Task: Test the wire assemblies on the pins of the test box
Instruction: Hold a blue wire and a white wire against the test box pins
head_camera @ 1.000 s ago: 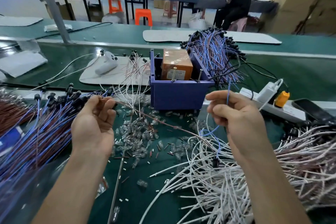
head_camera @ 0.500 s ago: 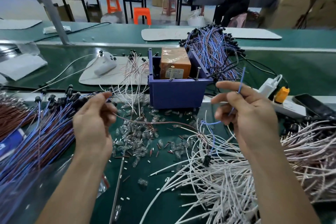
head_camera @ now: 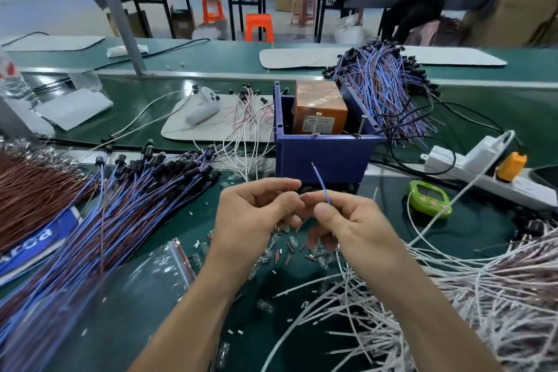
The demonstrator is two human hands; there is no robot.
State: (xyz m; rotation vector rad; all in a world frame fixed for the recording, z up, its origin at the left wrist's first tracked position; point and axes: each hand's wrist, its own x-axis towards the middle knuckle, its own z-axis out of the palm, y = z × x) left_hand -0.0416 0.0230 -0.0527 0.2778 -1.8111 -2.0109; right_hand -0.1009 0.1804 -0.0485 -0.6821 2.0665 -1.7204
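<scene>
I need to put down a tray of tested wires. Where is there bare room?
Best: the far belt between the post and the white pad. Smaller: the mat between the green timer and the white wires. Crowded: clear bits around the left hand and right hand, which pinches a blue wire.

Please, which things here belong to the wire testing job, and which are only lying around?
For the job: blue wire pinched in the right hand, left hand close beside it, blue test box, its pins, pile of blue and brown wire assemblies.

Lying about: green timer, white controller, plastic bag, orange stool.
</scene>
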